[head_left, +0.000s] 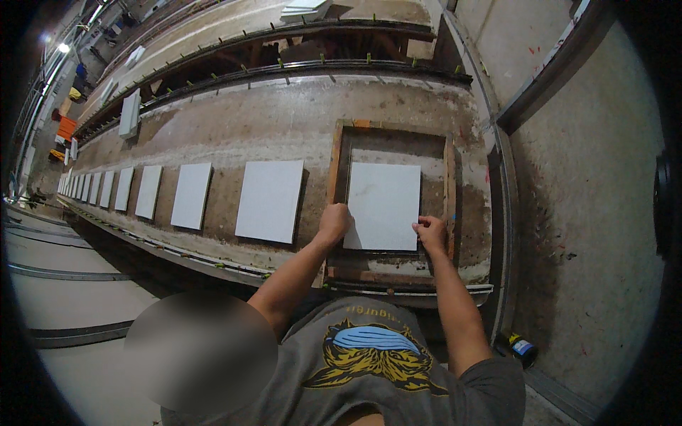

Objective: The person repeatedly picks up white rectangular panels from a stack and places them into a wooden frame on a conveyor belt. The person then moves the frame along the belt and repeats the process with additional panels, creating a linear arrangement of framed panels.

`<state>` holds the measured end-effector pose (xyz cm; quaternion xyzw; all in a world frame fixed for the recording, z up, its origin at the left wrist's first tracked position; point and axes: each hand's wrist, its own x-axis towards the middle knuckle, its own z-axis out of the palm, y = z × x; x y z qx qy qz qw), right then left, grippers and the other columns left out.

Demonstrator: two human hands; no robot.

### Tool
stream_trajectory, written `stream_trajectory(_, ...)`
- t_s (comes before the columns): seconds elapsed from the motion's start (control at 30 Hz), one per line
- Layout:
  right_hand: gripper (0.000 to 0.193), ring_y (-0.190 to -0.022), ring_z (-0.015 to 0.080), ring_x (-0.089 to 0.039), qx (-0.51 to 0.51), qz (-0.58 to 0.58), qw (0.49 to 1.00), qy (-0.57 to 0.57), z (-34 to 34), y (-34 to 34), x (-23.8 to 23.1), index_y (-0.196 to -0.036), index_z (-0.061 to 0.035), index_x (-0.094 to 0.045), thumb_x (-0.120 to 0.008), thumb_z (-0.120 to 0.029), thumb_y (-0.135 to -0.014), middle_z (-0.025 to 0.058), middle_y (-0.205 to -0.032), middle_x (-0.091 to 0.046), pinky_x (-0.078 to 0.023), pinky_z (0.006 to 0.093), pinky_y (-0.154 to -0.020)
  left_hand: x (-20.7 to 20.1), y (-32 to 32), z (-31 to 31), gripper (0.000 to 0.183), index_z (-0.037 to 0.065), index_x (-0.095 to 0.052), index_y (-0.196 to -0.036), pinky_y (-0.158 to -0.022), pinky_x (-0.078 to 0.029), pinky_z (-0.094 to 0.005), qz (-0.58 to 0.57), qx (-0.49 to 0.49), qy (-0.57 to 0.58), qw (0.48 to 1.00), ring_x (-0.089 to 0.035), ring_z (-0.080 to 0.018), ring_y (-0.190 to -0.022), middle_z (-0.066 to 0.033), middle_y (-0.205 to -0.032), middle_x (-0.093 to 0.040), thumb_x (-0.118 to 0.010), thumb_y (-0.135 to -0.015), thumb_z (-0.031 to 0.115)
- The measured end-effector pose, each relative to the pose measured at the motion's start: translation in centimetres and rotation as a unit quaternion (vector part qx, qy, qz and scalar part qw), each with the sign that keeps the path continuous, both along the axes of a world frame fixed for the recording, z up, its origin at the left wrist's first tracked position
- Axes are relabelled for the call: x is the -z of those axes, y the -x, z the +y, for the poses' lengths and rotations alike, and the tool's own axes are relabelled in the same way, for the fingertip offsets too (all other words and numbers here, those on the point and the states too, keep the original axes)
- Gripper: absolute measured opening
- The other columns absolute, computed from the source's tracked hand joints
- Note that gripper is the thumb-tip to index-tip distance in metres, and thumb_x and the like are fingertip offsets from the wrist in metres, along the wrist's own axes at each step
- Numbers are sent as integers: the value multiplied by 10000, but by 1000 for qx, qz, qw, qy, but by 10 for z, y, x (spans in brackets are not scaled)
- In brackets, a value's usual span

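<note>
A flat white square panel (pixel 384 206) lies inside a rectangular wooden frame (pixel 449 174) on the long bench. My left hand (pixel 335 221) is closed at the panel's left edge, next to the frame's left side; its fingertips are partly hidden. At the right edge, the curled fingers of my right hand (pixel 430 233) grip the panel near its lower corner. A faint grey smudge marks the panel's upper part. Just left of the frame lies another white panel (pixel 270 201), touched by neither hand.
Several more white panels (pixel 191 195) run in a row along the stained bench (pixel 234 117) to the far left. A stack of white panels (pixel 130 115) stands behind them. A dark rail (pixel 305 66) edges the back. A concrete wall (pixel 582 184) rises at right; a yellow-and-black container (pixel 522 349) sits low there.
</note>
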<state>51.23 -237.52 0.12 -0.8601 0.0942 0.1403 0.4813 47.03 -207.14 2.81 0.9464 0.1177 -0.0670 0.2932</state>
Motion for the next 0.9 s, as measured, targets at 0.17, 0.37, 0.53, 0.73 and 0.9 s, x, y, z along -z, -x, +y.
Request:
stream_trajectory(0.17,356,-710,170,-697,-20,-32,998,45,-4,-1,9,-1099,7,-736,-813,-138,-784,118,-852,-739,-574,307,-588,-1,-1,-1,200,-13,-736,-846,-786,-565,-486,9,-2,-9,1000,-701,-416,-832,-252,-841,-698,-721,-765,169)
stream_trajectory(0.37,386,-667,169,-669,12,-8,1000,-10,0,2,5,-1079,42,-728,-813,-168,-767,99,-797,-696,-536,329,-582,8,-2,-1,200,-2,-750,-856,-788,-573,-467,25,-22,-17,999,-711,-397,-820,-241,-839,-704,-715,-757,168)
stream_trajectory(0.53,375,-680,163,-679,-4,-3,1000,-10,-1,1,3,-1084,25,-732,-810,-171,-774,99,-825,-709,-535,307,-569,18,-1,2,190,-8,-751,-839,-762,-580,-459,15,-8,-28,999,-713,-393,-783,-238,-811,-702,-714,-751,156)
stream_trajectory(0.73,374,-677,171,-682,-17,-39,999,29,-10,-1,28,-1088,9,-736,-819,-159,-764,119,-867,-738,-558,309,-619,17,0,1,186,-6,-753,-839,-753,-582,-456,6,2,-21,1000,-714,-390,-776,-241,-811,-702,-726,-747,154)
stream_trajectory(0.9,336,-693,152,-681,-3,7,999,33,2,4,-10,-1069,12,-741,-806,-141,-777,97,-818,-726,-564,306,-618,20,1,3,184,-4,-752,-835,-770,-578,-457,19,-6,-31,999,-712,-394,-806,-245,-832,-703,-733,-756,161)
